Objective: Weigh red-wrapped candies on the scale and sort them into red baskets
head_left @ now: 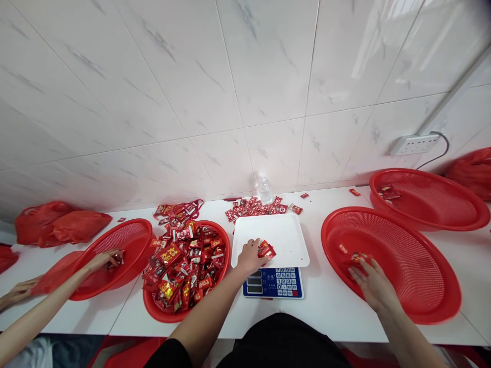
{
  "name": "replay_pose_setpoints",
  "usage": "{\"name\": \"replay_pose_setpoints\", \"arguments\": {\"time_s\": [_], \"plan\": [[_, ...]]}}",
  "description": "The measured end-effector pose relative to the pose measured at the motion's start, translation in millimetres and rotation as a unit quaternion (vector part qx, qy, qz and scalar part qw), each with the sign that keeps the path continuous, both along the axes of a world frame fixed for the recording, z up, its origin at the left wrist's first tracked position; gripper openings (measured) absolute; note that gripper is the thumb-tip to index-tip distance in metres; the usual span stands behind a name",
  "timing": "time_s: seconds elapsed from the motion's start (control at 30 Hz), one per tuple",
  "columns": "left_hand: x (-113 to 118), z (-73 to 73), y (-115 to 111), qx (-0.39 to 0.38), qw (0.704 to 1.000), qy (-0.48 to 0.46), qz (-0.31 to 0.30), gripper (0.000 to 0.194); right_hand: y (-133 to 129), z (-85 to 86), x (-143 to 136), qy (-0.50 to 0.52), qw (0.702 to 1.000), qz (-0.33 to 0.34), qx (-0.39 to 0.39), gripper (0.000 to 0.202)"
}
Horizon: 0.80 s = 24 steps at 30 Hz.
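Observation:
My left hand point(250, 257) is closed around a few red candy packets point(266, 250) over the white weighing tray point(282, 232) of a digital scale point(273, 282). Inside a large red plastic basket point(422, 286) on the right, my right hand point(371, 282) has its fingers stretched out. A small red-and-gold packet point(359, 257) is by those fingertips; whether they touch it I cannot tell. Left of the scale stands a red basket point(163, 312) heaped with wrapped candies point(192, 266) in red and gold.
Small red packets point(253, 207) lie scattered behind the scale beside a clear bottle point(264, 189). Another red basket point(429, 199) sits at back right. On the left, a co-worker's hand point(109, 258) reaches into a tilted red basket point(134, 232). Red bags point(80, 225) lie behind.

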<state>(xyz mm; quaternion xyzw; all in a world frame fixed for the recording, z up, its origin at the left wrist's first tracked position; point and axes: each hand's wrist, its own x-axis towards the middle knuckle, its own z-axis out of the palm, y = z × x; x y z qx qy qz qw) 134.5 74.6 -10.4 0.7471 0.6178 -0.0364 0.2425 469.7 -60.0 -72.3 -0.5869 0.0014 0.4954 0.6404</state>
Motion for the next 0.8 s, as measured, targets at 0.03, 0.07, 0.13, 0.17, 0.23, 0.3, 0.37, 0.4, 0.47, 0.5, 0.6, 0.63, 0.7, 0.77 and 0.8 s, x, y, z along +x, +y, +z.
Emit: {"name": "replay_pose_setpoints", "arguments": {"time_s": [0.03, 0.07, 0.13, 0.17, 0.23, 0.3, 0.37, 0.4, 0.47, 0.5, 0.6, 0.63, 0.7, 0.77, 0.8], "plan": [[1, 0.4, 1, -0.003, 1.0, 0.004, -0.003, 0.075, 0, 1.7, -1, -0.004, 1.0, -0.002, -0.002, 0.08], [2, 0.7, 2, -0.007, 1.0, 0.006, -0.006, 0.075, 0, 3.6, -2, -0.007, 1.0, -0.007, -0.004, 0.085], [4, 0.9, 5, -0.013, 1.0, 0.009, -0.012, 0.073, 1, 8.0, -4, -0.013, 1.0, -0.006, -0.003, 0.089], [4, 0.7, 6, -0.015, 1.0, 0.01, -0.015, 0.072, 2, 10.3, -5, -0.015, 1.0, -0.002, 0.0, 0.088], [5, -0.1, 7, -0.019, 1.0, 0.011, -0.022, 0.071, 4, 15.2, -8, -0.017, 1.0, 0.003, 0.007, 0.085], [6, -1.5, 9, -0.021, 0.999, 0.014, -0.03, 0.071, 5, 21.0, -13, -0.014, 1.0, 0.008, 0.016, 0.082], [7, -2.9, 11, -0.02, 0.999, 0.016, -0.035, 0.069, 7, 28.0, -18, -0.008, 1.0, 0.015, 0.023, 0.08], [7, -3.5, 12, -0.02, 0.999, 0.016, -0.036, 0.068, 7, 31.9, -21, -0.006, 0.999, 0.02, 0.024, 0.079], [8, -4.4, 13, -0.021, 0.999, 0.016, -0.037, 0.065, 8, 39.7, -27, -0.004, 0.999, 0.034, 0.025, 0.076], [8, -4.8, 14, -0.022, 0.999, 0.014, -0.038, 0.062, 8, 43.3, -30, -0.004, 0.999, 0.04, 0.026, 0.074], [9, -5.9, 15, -0.026, 0.999, 0.005, -0.039, 0.055, 9, 50.6, -37, -0.003, 0.998, 0.054, 0.032, 0.07], [10, -6.5, 15, -0.029, 0.999, 0.001, -0.037, 0.053, 10, 51.8, -39, -0.001, 0.998, 0.057, 0.033, 0.069], [11, -8.3, 16, -0.033, 0.999, -0.009, -0.028, 0.05, 11, 52.3, -43, 0.001, 0.997, 0.064, 0.036, 0.066], [13, -11.0, 16, -0.031, 0.999, -0.019, -0.016, 0.048, 12, 51.7, -46, 0.002, 0.997, 0.073, 0.039, 0.062], [14, -12.5, 16, -0.029, 0.999, -0.023, -0.01, 0.047, 12, 51.2, -47, 0.002, 0.996, 0.078, 0.04, 0.061]]}}
